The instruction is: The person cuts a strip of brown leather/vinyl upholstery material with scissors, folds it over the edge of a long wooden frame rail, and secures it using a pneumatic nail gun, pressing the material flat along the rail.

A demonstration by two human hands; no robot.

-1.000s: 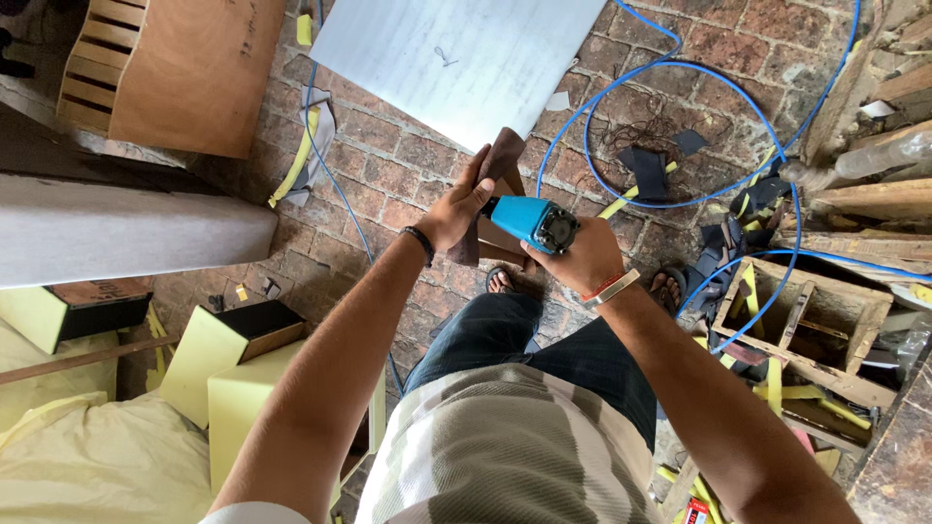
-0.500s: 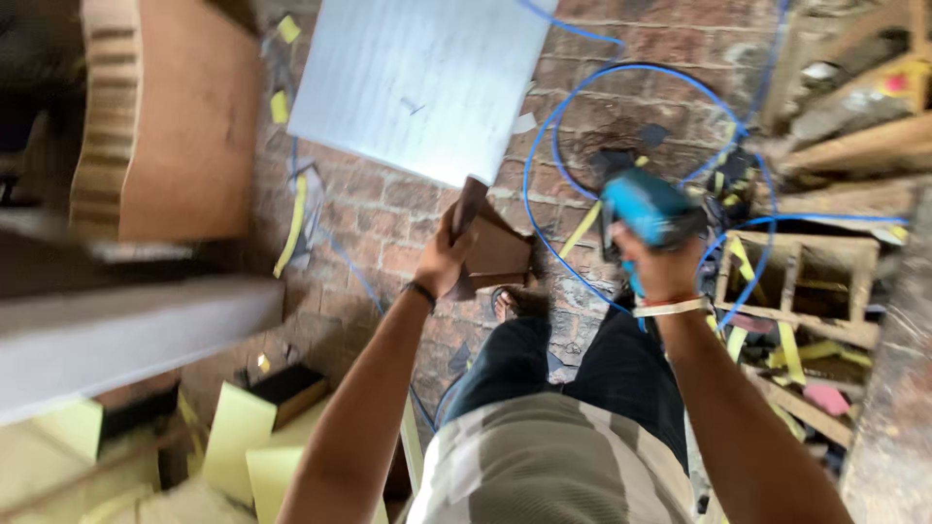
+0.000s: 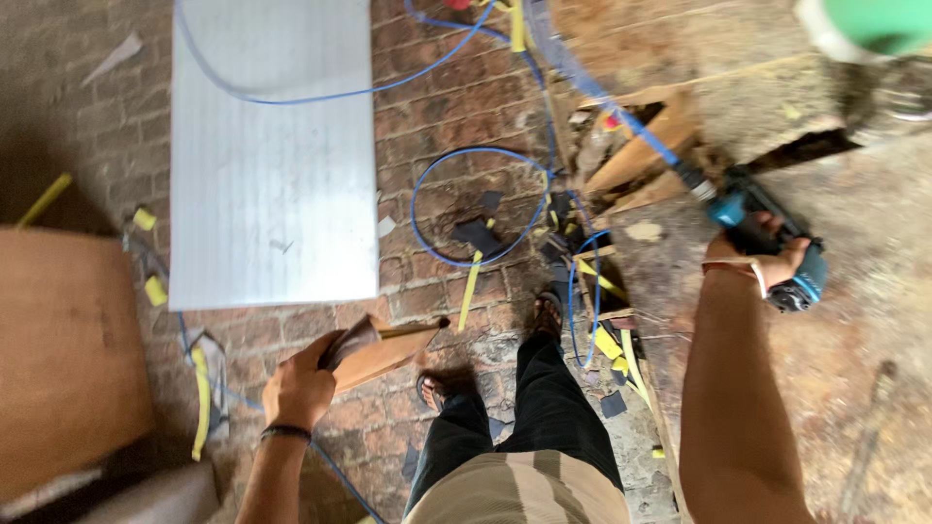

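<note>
Lower left of the frame, the left hand (image 3: 299,388) grips a wooden piece (image 3: 383,351) jutting right from its fingers. At right, the right hand (image 3: 767,260) clasps a teal power tool (image 3: 767,233) over the worktop (image 3: 854,320).

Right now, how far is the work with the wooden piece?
The wooden piece looks joined from several parts. The left hand holds it low, and the right hand holds the teal nail gun away from it. What remains cannot be judged.
</note>
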